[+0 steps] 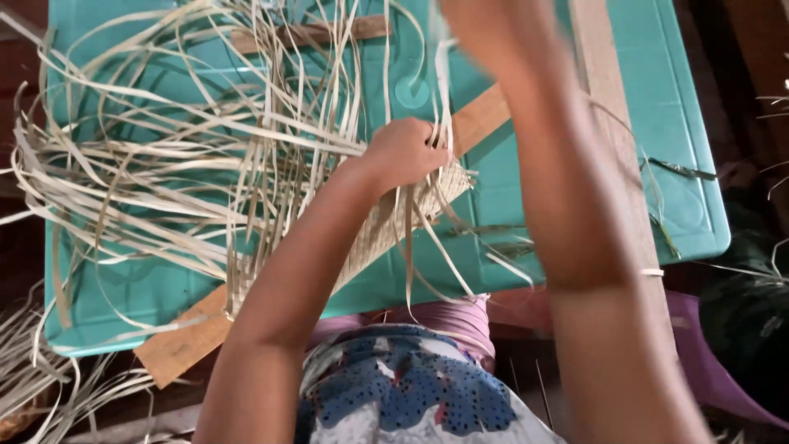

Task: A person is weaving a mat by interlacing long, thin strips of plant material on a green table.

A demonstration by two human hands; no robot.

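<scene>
Teal plastic table (pixel 148 296) fills most of the view, top surface facing the camera. Long wooden board (pixel 185 341) lies diagonally on it, running from 7 o'clock up toward 1 o'clock; a second, pale plank (pixel 604 74) runs down the right side, roughly 12 to 5 o'clock. Big tangle of loose pale strips (pixel 164 156) spreads over the table's left half, 9 to 12 o'clock, more spilling off the edge at 8 o'clock. Woven mat section (pixel 374 238) sits on the diagonal board near centre, loose ends trailing toward 6 o'clock. Left hand (pixel 403 152) at centre is clenched on a bunch of upright strips just above the mat's upper edge, knuckles toward camera. Right arm is raised across 1 to 5 o'clock, blurred; right hand (pixel 477 25) at the top edge is smeared, grip state cannot be told. Patterned blue-and-white clothing (pixel 411 395) at 6 o'clock.
</scene>
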